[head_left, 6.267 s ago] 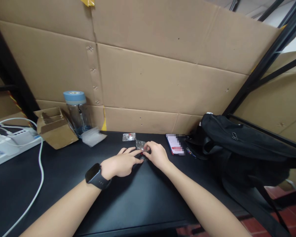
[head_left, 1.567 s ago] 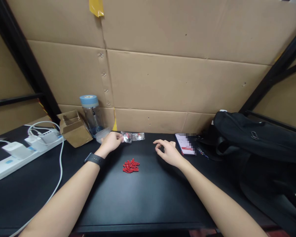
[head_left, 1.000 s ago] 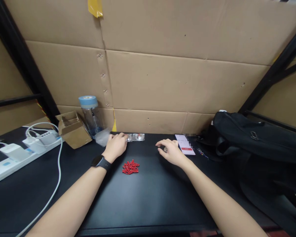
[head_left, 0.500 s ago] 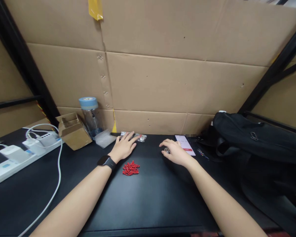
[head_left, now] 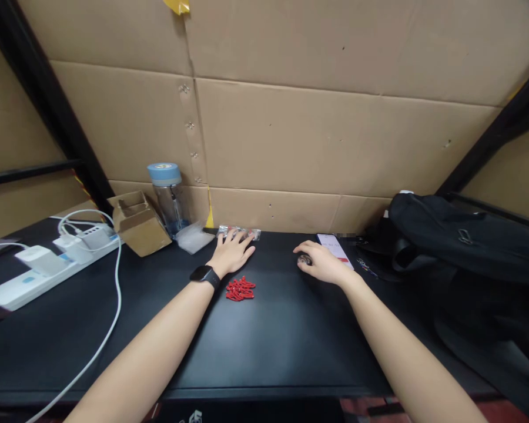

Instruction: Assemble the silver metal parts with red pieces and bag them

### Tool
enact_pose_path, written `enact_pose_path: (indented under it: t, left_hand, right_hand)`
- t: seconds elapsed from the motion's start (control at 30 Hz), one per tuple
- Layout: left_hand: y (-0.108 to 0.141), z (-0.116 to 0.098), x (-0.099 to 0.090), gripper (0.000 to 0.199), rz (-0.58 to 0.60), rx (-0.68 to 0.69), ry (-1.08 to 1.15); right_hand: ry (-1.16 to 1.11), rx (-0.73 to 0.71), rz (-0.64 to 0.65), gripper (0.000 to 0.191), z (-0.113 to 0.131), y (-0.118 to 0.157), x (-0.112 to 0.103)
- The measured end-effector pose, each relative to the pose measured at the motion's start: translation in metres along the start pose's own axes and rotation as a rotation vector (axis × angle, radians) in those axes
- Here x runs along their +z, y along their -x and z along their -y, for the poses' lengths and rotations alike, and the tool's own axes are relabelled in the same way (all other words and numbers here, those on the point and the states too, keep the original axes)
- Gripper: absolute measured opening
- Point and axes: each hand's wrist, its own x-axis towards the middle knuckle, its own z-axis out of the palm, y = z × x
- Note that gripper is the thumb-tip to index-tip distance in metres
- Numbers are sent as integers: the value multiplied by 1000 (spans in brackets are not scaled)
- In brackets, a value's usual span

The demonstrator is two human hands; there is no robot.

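My left hand point(head_left: 231, 254) lies flat with its fingers spread, a black watch point(head_left: 206, 275) on the wrist. Its fingertips rest on a clear plastic packet point(head_left: 256, 234) with some red inside, partly hidden by the fingers. Just below this hand sits a small heap of red cord loops point(head_left: 240, 289) on the black table. My right hand point(head_left: 322, 262) is curled, thumb and fingers around a small shiny thing point(head_left: 305, 259) at the tabletop. What kind of thing it is cannot be made out, as the hand covers part of it.
A phone point(head_left: 335, 248) lies behind my right hand, with small cords or trinkets point(head_left: 367, 268) beside it. A black bag point(head_left: 449, 252) fills the right side. On the left are a power strip point(head_left: 9, 292) with white cables, an opened cardboard box point(head_left: 141, 228), a bottle point(head_left: 170, 197) and clear plastic wrap point(head_left: 194, 237).
The camera has tipped slightly down, so the scene sits higher and the table's front edge shows more. Both hands stay at nearly the same places on the table.
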Motion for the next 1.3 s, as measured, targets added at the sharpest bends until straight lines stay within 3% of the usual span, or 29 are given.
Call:
enact_pose_path:
  t: [0.1,0.17,0.33,0.5,0.67,0.97,1.3]
  left_hand:
    - [0,-3,-11,49,-66,11,52]
    - [2,-4,-25,41,-50,78,132]
    - [19,-5,-60,21,257,351,320]
    - [30,-6,-68,13,441,360,265]
    - [28,-8,-67,10,438,332,223]
    - [30,-4,-64,14,369,274,212]
    - [30,-11,-65,10,393,271,231]
  right_hand:
    - [-3,4,32,35,-3,0,0]
    - [1,29,50,35,-4,1,-1]
    - [42,83,87,42,-3,2,-4]
    - [-63,69,64,39,1,2,-2]
    - [-208,50,38,35,6,0,5]
    - [-242,73,45,36,3,1,-2]
    - [-242,60,-7,35,7,2,-10]
